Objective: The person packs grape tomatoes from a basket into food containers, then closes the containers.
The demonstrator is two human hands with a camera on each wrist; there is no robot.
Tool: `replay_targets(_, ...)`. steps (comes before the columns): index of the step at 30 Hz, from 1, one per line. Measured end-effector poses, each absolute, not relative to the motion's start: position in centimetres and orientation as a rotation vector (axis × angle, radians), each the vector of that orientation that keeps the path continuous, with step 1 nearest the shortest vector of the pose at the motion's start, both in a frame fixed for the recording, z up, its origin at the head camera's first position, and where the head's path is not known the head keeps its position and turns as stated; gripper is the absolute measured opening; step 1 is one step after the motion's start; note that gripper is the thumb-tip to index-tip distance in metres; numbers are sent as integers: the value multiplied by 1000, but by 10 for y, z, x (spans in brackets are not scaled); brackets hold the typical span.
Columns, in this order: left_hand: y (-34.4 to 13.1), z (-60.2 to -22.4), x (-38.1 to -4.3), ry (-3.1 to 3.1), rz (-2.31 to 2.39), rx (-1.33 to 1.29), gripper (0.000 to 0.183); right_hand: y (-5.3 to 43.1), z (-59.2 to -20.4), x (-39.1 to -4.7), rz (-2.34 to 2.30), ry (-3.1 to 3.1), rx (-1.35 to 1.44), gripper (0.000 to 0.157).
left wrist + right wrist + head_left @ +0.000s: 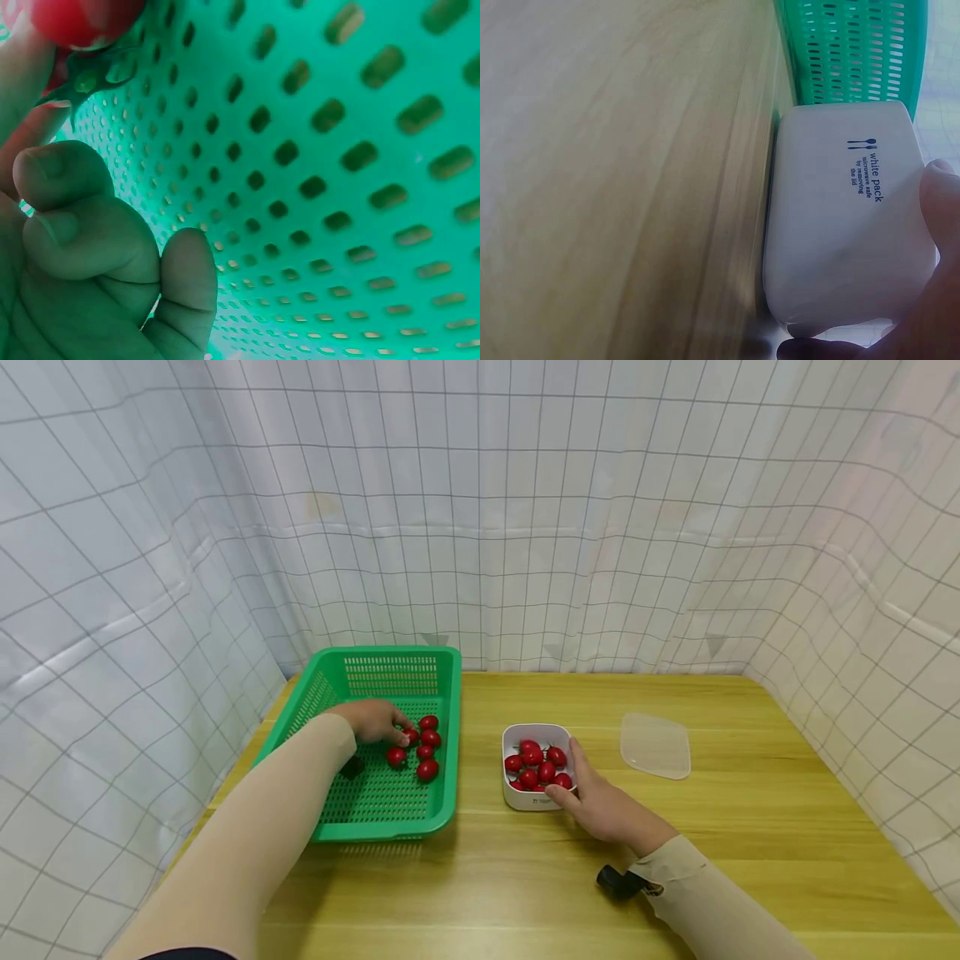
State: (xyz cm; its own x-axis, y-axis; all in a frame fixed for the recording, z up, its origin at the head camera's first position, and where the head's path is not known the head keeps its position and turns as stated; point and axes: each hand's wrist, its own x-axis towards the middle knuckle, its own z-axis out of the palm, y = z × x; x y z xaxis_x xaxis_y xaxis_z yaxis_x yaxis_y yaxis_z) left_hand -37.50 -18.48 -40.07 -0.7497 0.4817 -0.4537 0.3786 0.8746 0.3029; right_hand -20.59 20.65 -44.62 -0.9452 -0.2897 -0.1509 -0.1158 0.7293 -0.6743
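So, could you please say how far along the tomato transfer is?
Done: tomatoes sit in the white box, steadied by the right hand. In hand: the left hand seems to pinch one tomato. Remaining: more tomatoes in the green basket, perhaps the unfitted lid.

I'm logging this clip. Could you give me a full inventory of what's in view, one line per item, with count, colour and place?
Basket: one, green, on the table's left side
Tomatoes in basket: at least six, red, toward its right side
Box: one, white with dark print, right of the basket
Tomatoes in box: at least eight, red; some partly hidden
Lid: one, translucent, flat on the table right of the box
Table: one, yellowish wood, under everything
Sheet: white with dark grid lines, behind and beside the table
Wrist cameras: two, black, one at each wrist
Sleeves: two, beige, on both arms
Left hand: one, bare, in the basket, fingers at a tomato
Right hand: one, bare, holding the box's right side
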Motion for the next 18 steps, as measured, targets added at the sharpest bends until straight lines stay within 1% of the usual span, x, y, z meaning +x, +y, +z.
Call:
replay_targets(9, -186, -388, -373, 2547, 217, 703, 44, 207, -445, -205, -1027, 2680, -331, 101)
replay_targets(18, -193, -363, -375, 2606, 303, 700, 46, 208, -445, -206, -1016, 2678, -319, 99)
